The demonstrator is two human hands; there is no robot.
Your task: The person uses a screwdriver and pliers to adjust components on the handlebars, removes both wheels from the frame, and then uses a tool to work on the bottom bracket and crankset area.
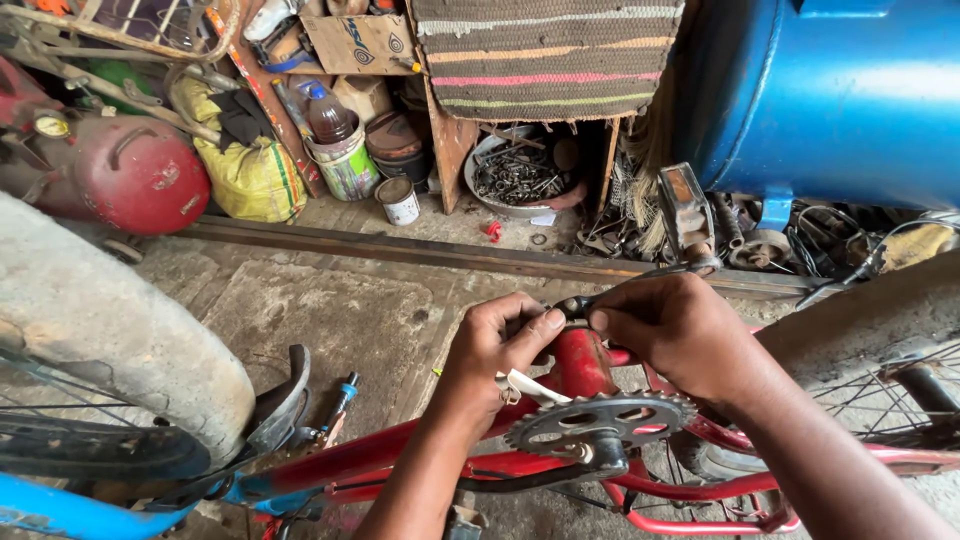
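An upside-down red bicycle frame [400, 450] lies below me, its toothed chainring [600, 420] facing up. My left hand [495, 345] pinches the top of the red bottom-bracket shell [580, 360], thumb pressed against a dark crank arm [600, 298]. My right hand [675, 330] grips the same crank arm from the right. The arm runs up to a worn pedal [685, 210]. A white strip [525, 385] sticks out under my left hand.
A tyre [110, 330] fills the left, a spoked wheel [890, 390] the right. A blue tank [830, 90], a red gas cylinder [135, 170], a yellow sack [250, 170], tins and a bowl of metal parts [520, 175] line the far side of the concrete floor.
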